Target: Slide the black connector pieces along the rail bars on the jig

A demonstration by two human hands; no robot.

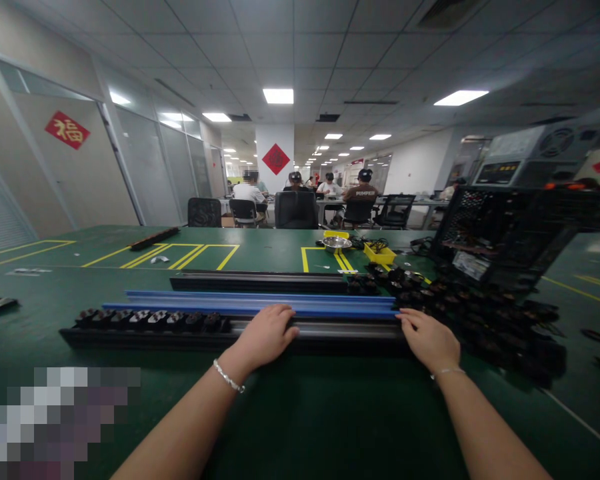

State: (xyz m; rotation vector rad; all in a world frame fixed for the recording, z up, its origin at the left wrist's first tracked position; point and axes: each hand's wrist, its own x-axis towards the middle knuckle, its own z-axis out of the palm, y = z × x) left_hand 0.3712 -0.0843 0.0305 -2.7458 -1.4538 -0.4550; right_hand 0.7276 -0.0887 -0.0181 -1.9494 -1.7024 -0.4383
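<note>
Resting both hands at a blue rail [340,307] on the bench [330,427], just behind a black rail [330,343].
Loosely bent over both with left hand [267,337] fingers; nearly closed at the blue rail's right end with right hand [430,340] fingers; cannot tell grip from touch.

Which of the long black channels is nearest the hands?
The front channel, with small parts lined up in its left half; the others lie farther back.

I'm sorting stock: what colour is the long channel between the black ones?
The long channel is blue, clearest in the head view.
</note>
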